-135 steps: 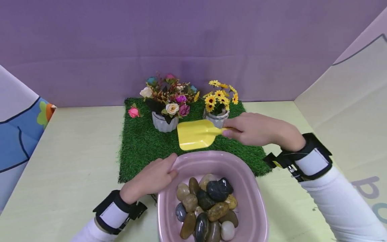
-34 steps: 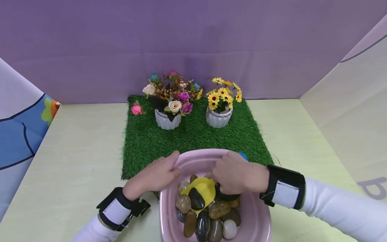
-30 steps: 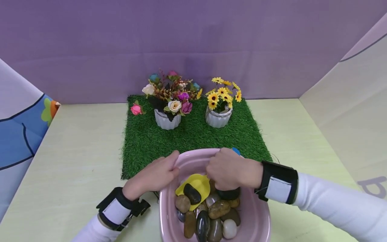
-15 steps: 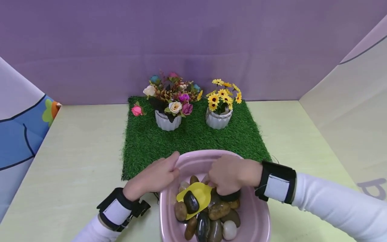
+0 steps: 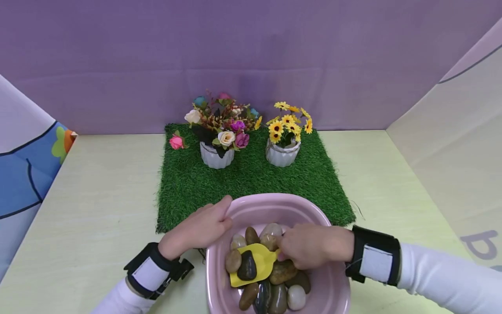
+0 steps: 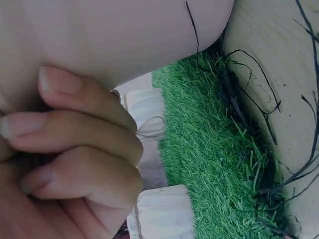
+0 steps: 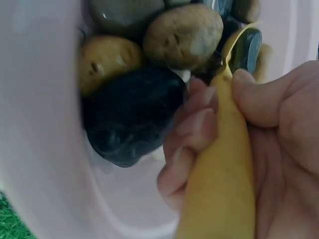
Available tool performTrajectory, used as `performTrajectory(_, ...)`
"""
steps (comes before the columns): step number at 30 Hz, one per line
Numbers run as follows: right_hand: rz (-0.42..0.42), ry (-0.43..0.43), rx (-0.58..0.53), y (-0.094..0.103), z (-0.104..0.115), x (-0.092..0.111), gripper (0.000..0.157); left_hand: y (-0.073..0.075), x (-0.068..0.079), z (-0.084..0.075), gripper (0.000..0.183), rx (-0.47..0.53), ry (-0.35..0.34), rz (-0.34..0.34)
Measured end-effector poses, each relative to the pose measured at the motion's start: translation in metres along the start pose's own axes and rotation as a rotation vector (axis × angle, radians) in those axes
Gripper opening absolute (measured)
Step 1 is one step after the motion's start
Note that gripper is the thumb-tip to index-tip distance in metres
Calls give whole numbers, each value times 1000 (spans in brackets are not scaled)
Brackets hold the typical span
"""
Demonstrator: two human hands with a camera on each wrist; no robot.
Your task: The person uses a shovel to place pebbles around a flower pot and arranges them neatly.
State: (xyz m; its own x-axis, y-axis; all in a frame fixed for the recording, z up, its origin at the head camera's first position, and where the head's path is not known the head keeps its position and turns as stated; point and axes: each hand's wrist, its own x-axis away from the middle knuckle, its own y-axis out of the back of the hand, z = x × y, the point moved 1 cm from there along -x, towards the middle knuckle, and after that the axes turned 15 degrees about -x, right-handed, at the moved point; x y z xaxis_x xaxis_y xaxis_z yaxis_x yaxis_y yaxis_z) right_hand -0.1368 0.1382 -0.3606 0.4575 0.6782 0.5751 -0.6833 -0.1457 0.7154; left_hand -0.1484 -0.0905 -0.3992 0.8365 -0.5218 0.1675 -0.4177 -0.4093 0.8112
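Observation:
My right hand [image 5: 307, 245] grips the handle of a yellow toy shovel [image 5: 262, 264] low inside a pink basin [image 5: 336, 279]. The right wrist view shows fingers and thumb wrapped round the yellow handle [image 7: 219, 184]. On the shovel's blade rests a wet dark stone [image 5: 247, 265], with a round brown stone [image 5: 233, 261] against the blade's left edge. Several smooth stones lie about it, among them a white stone [image 5: 296, 297] and a large black stone [image 7: 132, 112]. At the basin's upper left, my left hand [image 5: 201, 226] holds the rim, its fingers [image 6: 75, 134] curled against the outer wall.
Behind the basin lies a green artificial grass mat [image 5: 251, 183]. On it stand a pot of mixed flowers [image 5: 217, 156] and a pot of yellow flowers [image 5: 282, 155], with a loose pink rose [image 5: 177, 142] at the left. A purple backdrop [image 5: 251, 65] rises behind the table [image 5: 110, 183].
The shovel went from above the grass down into the basin, and a dark stone came onto its blade. Lately my right hand shifted right and nearer me. The left hand stayed on the rim.

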Motion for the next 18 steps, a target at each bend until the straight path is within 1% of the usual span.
performTrajectory(4, -10, 11, -31, -4, -2, 0, 13, 0, 1, 1, 6, -5, 2, -1)
performTrajectory(8, -14, 20, -27, -5, -3, 1, 15, 0, 1, 1, 7, 10, -4, -3)
performTrajectory(13, 0, 25, -13, -6, -2, 4, 12, -1, 1, 0, 8, 28, 0, 3)
performTrajectory(18, -12, 47, -24, -7, -4, 7, 17, -2, 0, 0, 8, 32, 3, 4)
